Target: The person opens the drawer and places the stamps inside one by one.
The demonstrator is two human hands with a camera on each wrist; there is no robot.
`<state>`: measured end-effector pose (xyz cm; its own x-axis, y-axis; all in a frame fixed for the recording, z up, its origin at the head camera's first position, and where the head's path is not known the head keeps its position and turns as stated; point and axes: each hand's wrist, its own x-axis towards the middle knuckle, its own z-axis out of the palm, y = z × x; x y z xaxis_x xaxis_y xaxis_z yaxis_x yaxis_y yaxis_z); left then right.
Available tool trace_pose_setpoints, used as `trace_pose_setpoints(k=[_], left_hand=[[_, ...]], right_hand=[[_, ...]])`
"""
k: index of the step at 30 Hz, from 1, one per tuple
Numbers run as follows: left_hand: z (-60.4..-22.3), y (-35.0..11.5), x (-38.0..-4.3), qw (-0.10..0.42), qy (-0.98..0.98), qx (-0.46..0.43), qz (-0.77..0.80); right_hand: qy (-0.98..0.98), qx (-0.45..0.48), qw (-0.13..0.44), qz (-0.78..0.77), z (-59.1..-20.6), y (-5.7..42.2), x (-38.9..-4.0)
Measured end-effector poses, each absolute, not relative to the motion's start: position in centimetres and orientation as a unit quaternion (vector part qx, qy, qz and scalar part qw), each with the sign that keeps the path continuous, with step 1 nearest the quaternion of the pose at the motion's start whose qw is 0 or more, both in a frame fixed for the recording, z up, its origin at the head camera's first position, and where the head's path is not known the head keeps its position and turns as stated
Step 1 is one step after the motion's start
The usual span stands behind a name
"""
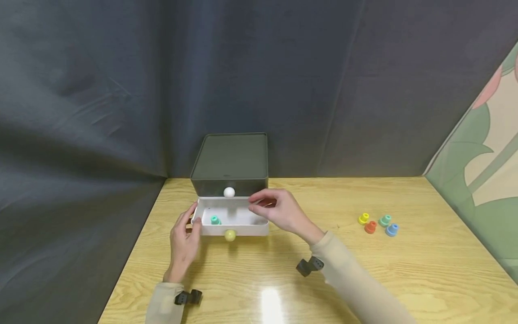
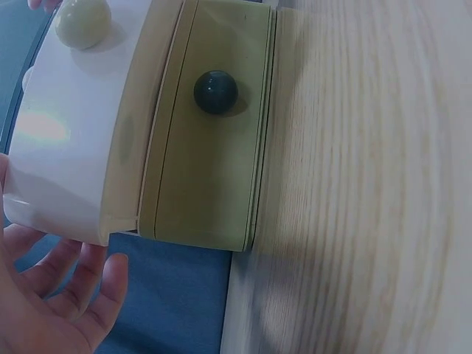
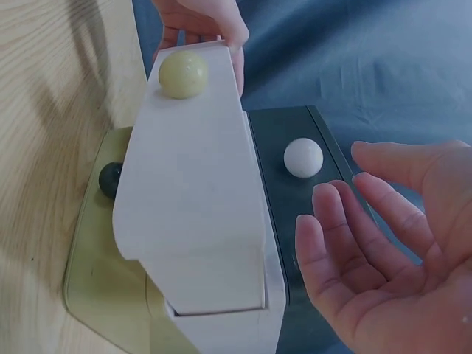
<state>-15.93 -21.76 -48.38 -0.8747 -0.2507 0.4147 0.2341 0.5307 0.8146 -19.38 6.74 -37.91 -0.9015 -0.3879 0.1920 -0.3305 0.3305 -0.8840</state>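
A white drawer (image 1: pixel 234 230) with a yellowish round knob (image 1: pixel 229 235) stands pulled out of a dark-topped drawer cabinet (image 1: pixel 234 157). My left hand (image 1: pixel 184 243) grips the drawer's left end, thumb at the front corner and fingers along the side. Inside the drawer, near its front left, sits a small teal stepped peg (image 1: pixel 215 220). Over the drawer's right end hovers my right hand (image 1: pixel 283 213); its fingers are loosely bent, with nothing between them in the right wrist view.
Several similar pegs stand on the wooden table to the right: yellow (image 1: pixel 363 218), red (image 1: pixel 370 227), teal (image 1: pixel 385 220) and blue (image 1: pixel 391 230). The dark upper drawer has a white knob (image 3: pixel 303 158); an olive lower drawer (image 2: pixel 206 162) is pushed in. Dark curtain (image 1: pixel 303 90) hangs behind.
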Motion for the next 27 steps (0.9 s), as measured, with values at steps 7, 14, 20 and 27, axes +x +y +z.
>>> trace_pose_setpoints(k=[7, 14, 20, 27], left_hand=[[-48.3, -21.7, -15.9, 0.249, -0.84, 0.005, -0.482], [-48.5, -21.8, -15.8, 0.254, -0.839, 0.0, -0.482], [-48.4, -21.8, -15.7, 0.258, -0.837, -0.004, -0.482], [-48.4, -21.8, -15.8, 0.261, -0.837, -0.006, -0.481]], right_hand=[[0.814, -0.207, 0.013, -0.542, -38.1, 8.2, -19.0], [0.814, -0.18, 0.0, -0.553, -38.7, 9.9, -18.9], [0.822, -0.16, -0.008, -0.546, -39.7, 11.7, -18.8], [0.83, -0.144, -0.017, -0.538, -40.5, 13.5, -18.4]])
